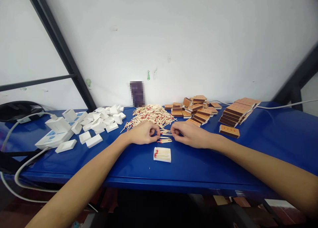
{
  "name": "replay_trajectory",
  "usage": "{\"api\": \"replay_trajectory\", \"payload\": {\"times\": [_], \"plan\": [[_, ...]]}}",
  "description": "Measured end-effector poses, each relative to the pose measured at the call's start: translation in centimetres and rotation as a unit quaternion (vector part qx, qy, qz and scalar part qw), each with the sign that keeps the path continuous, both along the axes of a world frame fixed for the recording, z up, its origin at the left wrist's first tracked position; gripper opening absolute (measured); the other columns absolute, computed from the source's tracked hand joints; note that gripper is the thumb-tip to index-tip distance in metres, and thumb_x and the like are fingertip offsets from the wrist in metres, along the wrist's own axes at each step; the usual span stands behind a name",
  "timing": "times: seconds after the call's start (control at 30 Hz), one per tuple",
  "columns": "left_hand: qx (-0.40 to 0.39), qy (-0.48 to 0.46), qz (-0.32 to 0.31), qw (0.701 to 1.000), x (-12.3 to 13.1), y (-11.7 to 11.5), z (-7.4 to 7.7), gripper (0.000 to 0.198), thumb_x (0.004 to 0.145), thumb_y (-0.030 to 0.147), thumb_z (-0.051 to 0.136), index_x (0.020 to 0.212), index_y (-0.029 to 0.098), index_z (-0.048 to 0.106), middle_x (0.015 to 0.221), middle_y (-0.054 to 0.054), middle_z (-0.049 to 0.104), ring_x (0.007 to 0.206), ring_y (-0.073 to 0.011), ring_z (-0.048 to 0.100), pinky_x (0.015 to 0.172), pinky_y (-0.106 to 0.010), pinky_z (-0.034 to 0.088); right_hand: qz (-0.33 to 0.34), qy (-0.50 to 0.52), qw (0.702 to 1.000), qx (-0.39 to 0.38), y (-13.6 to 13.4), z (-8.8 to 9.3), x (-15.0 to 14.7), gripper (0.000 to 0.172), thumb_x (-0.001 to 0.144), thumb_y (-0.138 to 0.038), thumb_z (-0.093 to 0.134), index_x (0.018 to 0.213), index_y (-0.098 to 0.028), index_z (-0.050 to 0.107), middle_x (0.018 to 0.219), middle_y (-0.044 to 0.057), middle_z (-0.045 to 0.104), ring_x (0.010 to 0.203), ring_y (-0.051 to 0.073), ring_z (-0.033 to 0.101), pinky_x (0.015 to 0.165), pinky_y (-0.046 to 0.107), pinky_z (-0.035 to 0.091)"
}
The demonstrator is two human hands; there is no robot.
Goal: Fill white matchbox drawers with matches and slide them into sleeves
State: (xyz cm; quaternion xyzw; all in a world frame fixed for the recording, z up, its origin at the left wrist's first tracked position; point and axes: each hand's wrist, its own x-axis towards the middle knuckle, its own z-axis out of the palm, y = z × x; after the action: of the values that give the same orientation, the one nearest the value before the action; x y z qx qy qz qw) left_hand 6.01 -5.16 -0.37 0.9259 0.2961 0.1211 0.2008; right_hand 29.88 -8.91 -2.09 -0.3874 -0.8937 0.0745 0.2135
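Observation:
Between my two hands a few red-headed matches (pixel 165 141) lie on the blue table. My left hand (pixel 144 132) is closed, its thumb and fingertips pinched at the head ends of some matches. Facing it, my right hand (pixel 188 134) has curled fingers closed at the plain ends of the same matches. How many matches are gripped is hidden by the fingers. Nearer to me sits a white matchbox tray (pixel 162 159), partly filled with matches, their red heads to the left. Just behind my hands spreads a large loose pile of matches (pixel 154 113).
White trays (pixel 99 122) lie scattered at the left, beside a white box (pixel 56 137) and cables. Brown matchboxes (pixel 198 110) are heaped at the back right, with a neat stack (pixel 236 112) farther right and a single matchbox (pixel 229 131) before it. A white wall stands behind.

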Motion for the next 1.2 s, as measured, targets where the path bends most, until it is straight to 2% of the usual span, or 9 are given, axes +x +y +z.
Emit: {"api": "replay_trajectory", "payload": {"times": [0.2,0.33,0.47,0.6,0.73,0.97,1.07,1.2], "plan": [[0.008,-0.005,0.002,1.000,0.02,-0.07,-0.02,0.018,0.081,0.029,0.060,0.081,0.014,0.070,0.051,0.007,0.043,0.046,-0.0071,0.037,0.051,-0.022,0.029,-0.037,0.182,0.981,-0.064,-0.52,0.41,-0.36,0.005,0.078,-0.020,0.059,0.073,-0.019,0.060,0.068,0.000,0.065,0.062,0.013,0.059,0.060,0.026,0.044],[0.000,-0.005,0.001,1.000,0.05,-0.10,0.01,0.028,0.084,0.042,0.062,0.082,0.015,0.069,0.052,0.006,0.044,0.048,-0.0074,0.038,0.051,-0.022,0.029,-0.047,0.225,0.971,-0.065,-0.72,0.41,-0.75,0.004,0.074,-0.019,0.060,0.070,-0.019,0.060,0.068,0.000,0.066,0.062,0.014,0.061,0.061,0.027,0.047],[-0.010,-0.004,-0.005,1.000,0.23,-0.34,0.17,0.035,0.082,0.050,0.064,0.079,0.015,0.066,0.054,0.006,0.043,0.049,-0.0076,0.038,0.051,-0.023,0.027,-0.054,0.223,0.973,-0.025,-0.43,0.20,-0.76,0.003,0.072,-0.015,0.058,0.073,-0.018,0.059,0.068,0.000,0.063,0.061,0.014,0.058,0.060,0.027,0.046],[-0.017,-0.001,-0.002,1.000,0.30,-0.44,0.21,0.035,0.080,0.050,0.068,0.082,0.016,0.062,0.057,0.007,0.044,0.051,-0.0077,0.039,0.051,-0.022,0.028,-0.057,0.156,0.985,0.044,-0.13,0.08,-0.47,0.018,0.076,-0.010,0.052,0.084,-0.018,0.066,0.070,0.000,0.060,0.063,0.014,0.055,0.060,0.027,0.041],[-0.015,0.001,-0.004,1.000,0.22,-0.35,0.12,0.029,0.081,0.045,0.066,0.084,0.017,0.061,0.056,0.007,0.042,0.050,-0.0079,0.039,0.051,-0.022,0.028,-0.046,0.132,0.987,0.073,-0.10,0.14,-0.39,0.027,0.083,-0.011,0.045,0.078,-0.018,0.070,0.078,0.004,0.063,0.071,0.015,0.058,0.067,0.029,0.043],[-0.013,0.007,-0.005,1.000,0.21,-0.24,0.06,0.027,0.084,0.043,0.062,0.082,0.016,0.063,0.056,0.006,0.044,0.050,-0.0080,0.039,0.051,-0.022,0.028,-0.043,0.201,0.978,0.040,-0.32,-0.13,-0.72,0.017,0.081,-0.018,0.056,0.087,-0.018,0.072,0.080,0.005,0.070,0.069,0.016,0.062,0.066,0.030,0.050],[-0.009,0.007,-0.006,1.000,0.20,-0.20,0.04,0.028,0.084,0.044,0.062,0.081,0.016,0.062,0.055,0.006,0.044,0.049,-0.0078,0.039,0.052,-0.022,0.028,-0.034,0.172,0.982,0.070,-0.29,-0.10,-0.66,0.019,0.089,-0.022,0.054,0.088,-0.018,0.072,0.081,0.006,0.070,0.071,0.017,0.062,0.067,0.030,0.049],[-0.008,0.005,-0.009,1.000,0.17,-0.25,0.04,0.027,0.084,0.043,0.064,0.082,0.016,0.062,0.055,0.007,0.045,0.050,-0.0075,0.040,0.052,-0.022,0.029,-0.012,0.140,0.982,0.130,-0.15,0.11,-0.38,0.021,0.095,-0.024,0.052,0.095,-0.018,0.071,0.097,0.009,0.070,0.086,0.020,0.064,0.077,0.034,0.049]]}}
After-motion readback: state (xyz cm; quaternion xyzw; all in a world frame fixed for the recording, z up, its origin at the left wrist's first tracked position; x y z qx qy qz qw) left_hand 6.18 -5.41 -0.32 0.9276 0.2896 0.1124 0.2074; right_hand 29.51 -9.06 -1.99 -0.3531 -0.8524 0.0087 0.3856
